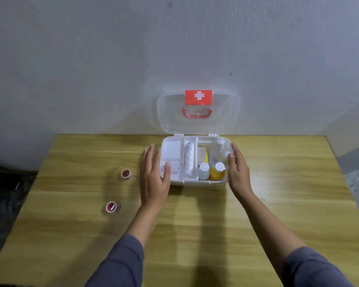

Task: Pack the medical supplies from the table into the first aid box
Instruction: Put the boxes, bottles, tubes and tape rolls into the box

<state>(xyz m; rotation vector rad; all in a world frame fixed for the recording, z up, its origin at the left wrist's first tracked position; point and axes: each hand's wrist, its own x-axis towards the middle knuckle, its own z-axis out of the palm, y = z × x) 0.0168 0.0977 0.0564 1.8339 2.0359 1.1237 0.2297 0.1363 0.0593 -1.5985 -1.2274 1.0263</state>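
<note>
The white first aid box (195,182) stands open on the table near the wall, its clear lid (226,112) with a red cross label tilted up. Inside lie a white tray insert (172,151), a rolled bandage (188,157), a white bottle (204,171), a yellow bottle (217,172) and small packets. My left hand (153,179) rests flat against the box's left side, thumb over the rim. My right hand (237,170) lies along the right side with fingers apart. Two red-cored tape rolls (126,174) (112,207) lie on the table left of the box.
The wooden table (195,235) is pushed against a grey wall (112,59). Its left edge borders a dark floor area, and its right edge a speckled floor.
</note>
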